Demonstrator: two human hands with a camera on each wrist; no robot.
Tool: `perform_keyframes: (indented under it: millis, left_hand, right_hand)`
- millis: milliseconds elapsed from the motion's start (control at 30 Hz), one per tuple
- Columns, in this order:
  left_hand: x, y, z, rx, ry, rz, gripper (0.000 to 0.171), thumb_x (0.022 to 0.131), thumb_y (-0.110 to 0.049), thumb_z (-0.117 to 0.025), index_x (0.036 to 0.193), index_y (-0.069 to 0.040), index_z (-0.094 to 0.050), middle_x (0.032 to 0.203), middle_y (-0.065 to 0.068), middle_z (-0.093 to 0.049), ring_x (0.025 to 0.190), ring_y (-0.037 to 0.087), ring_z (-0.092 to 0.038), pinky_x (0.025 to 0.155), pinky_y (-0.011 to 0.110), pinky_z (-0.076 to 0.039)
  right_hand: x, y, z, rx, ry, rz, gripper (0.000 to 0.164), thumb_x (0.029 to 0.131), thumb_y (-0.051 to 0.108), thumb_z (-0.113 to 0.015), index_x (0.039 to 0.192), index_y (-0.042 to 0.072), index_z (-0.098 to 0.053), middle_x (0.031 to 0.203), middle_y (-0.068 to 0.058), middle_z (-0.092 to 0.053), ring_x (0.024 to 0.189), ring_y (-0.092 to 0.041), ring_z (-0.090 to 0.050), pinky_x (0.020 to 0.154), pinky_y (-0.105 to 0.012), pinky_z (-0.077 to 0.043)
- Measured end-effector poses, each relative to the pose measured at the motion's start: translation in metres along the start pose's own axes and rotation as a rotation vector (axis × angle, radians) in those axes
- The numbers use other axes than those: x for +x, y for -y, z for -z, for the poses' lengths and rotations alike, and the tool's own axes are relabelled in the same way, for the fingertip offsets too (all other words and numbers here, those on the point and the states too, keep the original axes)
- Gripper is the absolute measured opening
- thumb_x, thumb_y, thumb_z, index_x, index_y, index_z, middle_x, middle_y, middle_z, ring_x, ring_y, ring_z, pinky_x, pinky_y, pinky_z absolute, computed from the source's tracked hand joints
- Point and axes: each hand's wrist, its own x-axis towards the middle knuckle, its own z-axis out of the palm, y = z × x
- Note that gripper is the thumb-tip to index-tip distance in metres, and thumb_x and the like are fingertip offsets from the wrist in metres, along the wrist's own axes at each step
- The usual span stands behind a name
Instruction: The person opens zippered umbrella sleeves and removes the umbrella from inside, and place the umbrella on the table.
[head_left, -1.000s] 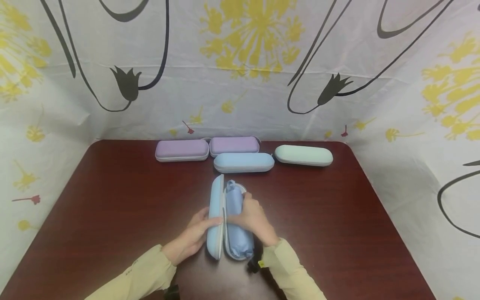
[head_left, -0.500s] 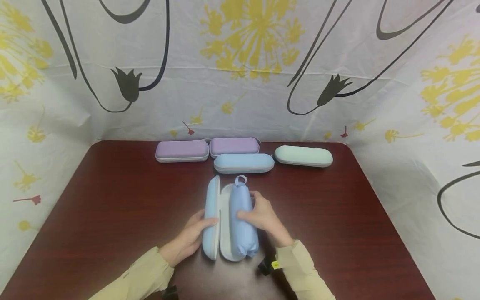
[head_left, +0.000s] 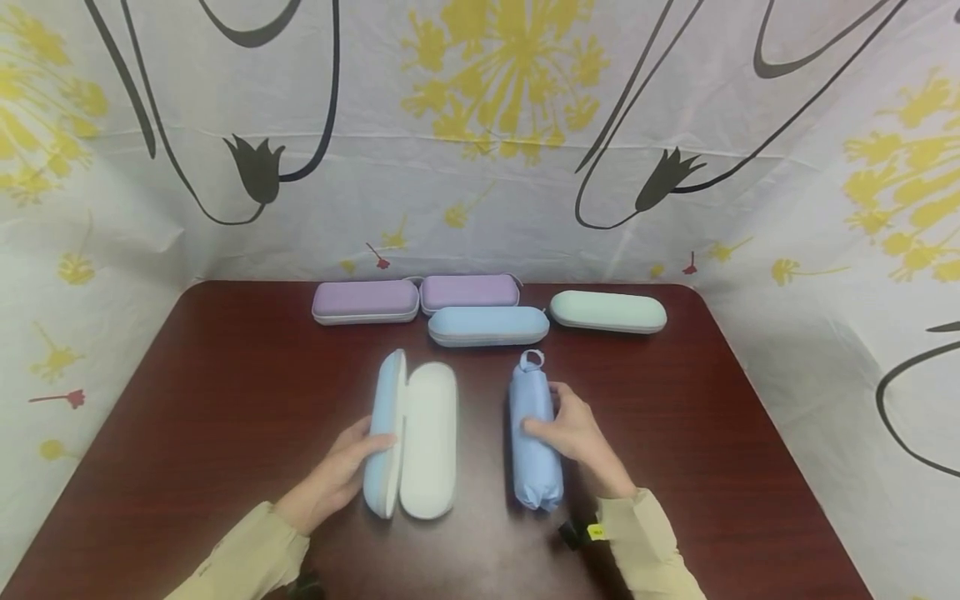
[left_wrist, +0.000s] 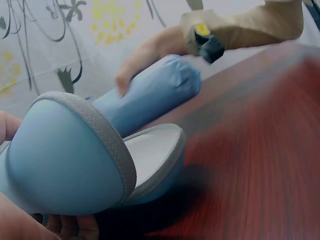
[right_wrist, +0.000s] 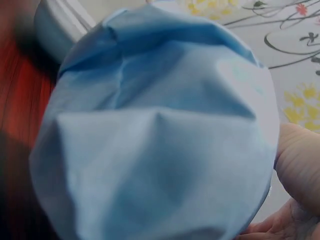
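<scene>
My left hand (head_left: 341, 471) grips the raised half of a light blue zip case (head_left: 428, 442), thumb at its rim. Spread apart on its hinge, the case shows a pale lining with nothing lying in the flat half. To its right, my right hand (head_left: 573, 433) holds a blue compact umbrella (head_left: 536, 442) in a fabric sleeve, with a small loop at the far end. The thumb lies over the sleeve, and the other fingers are largely hidden behind it. In the right wrist view the sleeve's gathered end (right_wrist: 160, 150) fills most of the picture.
Along the back of the dark red table (head_left: 247, 375) lie two purple cases (head_left: 365, 300), another light blue case (head_left: 488, 325) and a mint green case (head_left: 607, 311), all closed. A patterned white cloth (head_left: 480, 200) hangs behind and at both sides.
My right hand has lifted the umbrella out of the case and carried it to the right. My left hand has moved the case leftward, and its halves stand wider apart.
</scene>
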Motion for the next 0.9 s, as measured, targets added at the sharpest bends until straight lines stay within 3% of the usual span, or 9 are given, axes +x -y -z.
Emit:
perform_keyframes:
  millis: [267, 533, 867, 900]
  left_hand:
    - [-0.014, -0.012, 0.05, 0.024, -0.049, -0.006, 0.066, 0.085, -0.009, -0.057, 0.137, 0.013, -0.023, 0.105, 0.002, -0.057, 0.094, 0.011, -0.057, 0.085, 0.027, -0.046]
    - [-0.03, -0.023, 0.103, 0.115, -0.124, 0.016, 0.071, 0.088, -0.013, -0.057, 0.141, 0.012, -0.016, 0.099, -0.007, -0.057, 0.09, 0.006, -0.057, 0.081, 0.025, -0.047]
    - [-0.049, -0.041, 0.178, 0.224, -0.149, 0.105, 0.076, 0.09, -0.02, -0.057, 0.142, 0.012, -0.012, 0.094, -0.011, -0.058, 0.086, 0.008, -0.058, 0.077, 0.031, -0.049]
    - [-0.051, -0.043, 0.186, 0.232, -0.158, 0.12, 0.069, 0.09, -0.021, -0.057, 0.143, 0.006, -0.022, 0.093, -0.011, -0.058, 0.086, 0.009, -0.058, 0.076, 0.032, -0.049]
  right_hand:
    - [-0.004, -0.03, 0.031, -0.077, -0.023, -0.041, 0.072, 0.075, 0.02, -0.07, 0.131, -0.012, -0.037, 0.115, -0.029, -0.055, 0.096, -0.034, -0.058, 0.08, -0.044, -0.049]
    - [-0.015, -0.059, 0.065, -0.156, -0.033, -0.091, 0.074, 0.078, 0.023, -0.069, 0.13, -0.016, -0.034, 0.114, -0.034, -0.052, 0.095, -0.038, -0.056, 0.078, -0.047, -0.049]
    - [-0.03, -0.099, 0.106, -0.182, -0.047, -0.171, 0.078, 0.08, 0.025, -0.069, 0.131, -0.017, -0.027, 0.105, -0.034, -0.051, 0.086, -0.036, -0.057, 0.065, -0.041, -0.05]
    - [-0.032, -0.103, 0.11, -0.183, -0.05, -0.178, 0.078, 0.08, 0.025, -0.069, 0.13, -0.017, -0.027, 0.104, -0.034, -0.051, 0.085, -0.035, -0.057, 0.064, -0.041, -0.05]
